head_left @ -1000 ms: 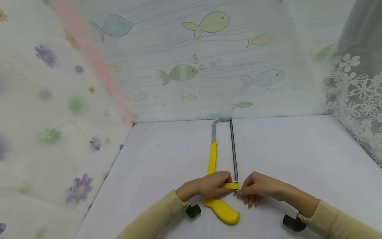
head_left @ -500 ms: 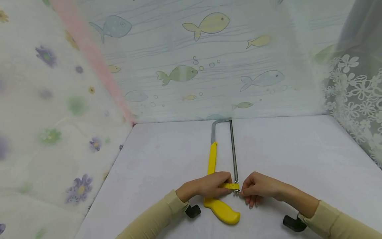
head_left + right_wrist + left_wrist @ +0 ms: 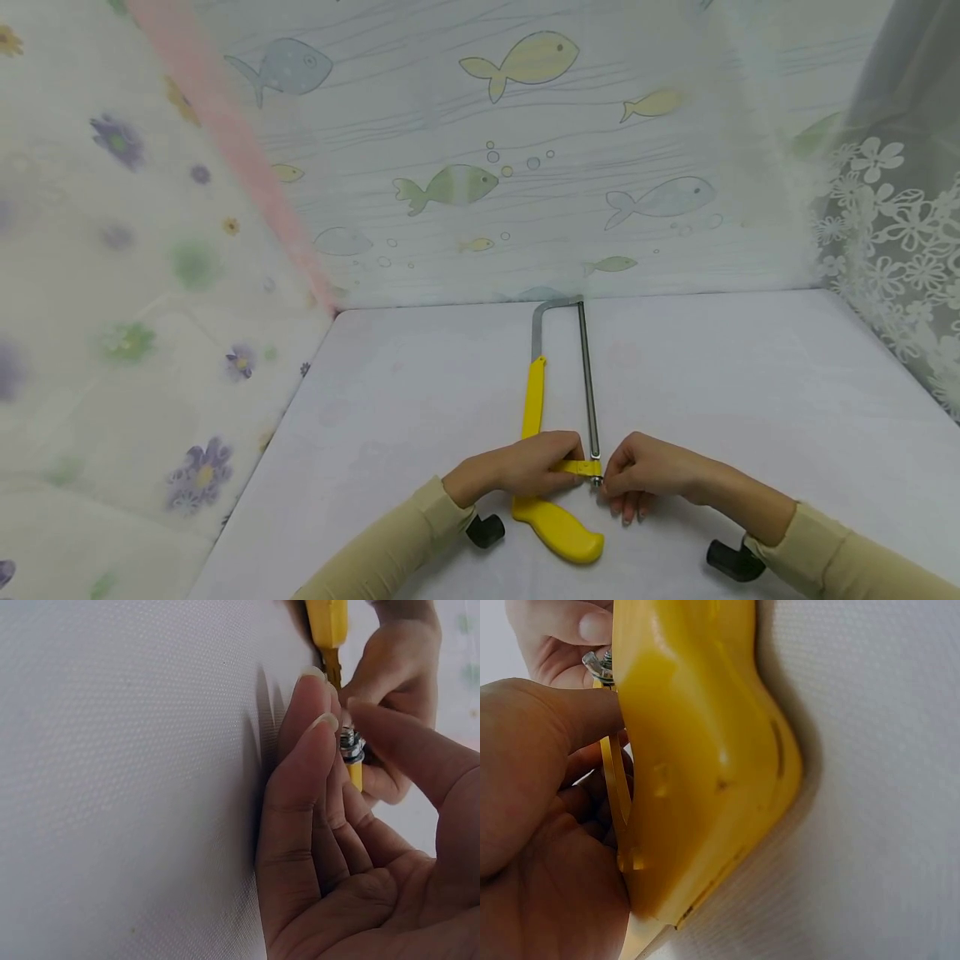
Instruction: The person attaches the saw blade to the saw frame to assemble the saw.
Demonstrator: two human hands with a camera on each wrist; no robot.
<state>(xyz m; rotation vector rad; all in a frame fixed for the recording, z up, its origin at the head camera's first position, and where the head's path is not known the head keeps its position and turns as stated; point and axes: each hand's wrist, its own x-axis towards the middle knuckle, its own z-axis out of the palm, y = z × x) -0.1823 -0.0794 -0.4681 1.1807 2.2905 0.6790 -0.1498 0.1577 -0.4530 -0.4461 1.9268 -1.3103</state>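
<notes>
I am working at a white, finely textured bench (image 3: 750,392) ringed by sheer flower and fish curtains (image 3: 465,142). My left hand (image 3: 517,467) is gripping the hacksaw (image 3: 534,400), lying flat mid-bench, at its smooth yellow plastic handle. My right hand's (image 3: 648,475) fingers (image 3: 304,765) are pinching the small metal nut (image 3: 349,744) at the thin steel blade's (image 3: 587,383) near end.

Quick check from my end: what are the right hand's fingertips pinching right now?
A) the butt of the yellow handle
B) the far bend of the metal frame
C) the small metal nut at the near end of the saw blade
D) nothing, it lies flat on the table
C: the right hand pinches the metal nut beside the hacksaw's yellow handle, which the left hand grips.
</notes>
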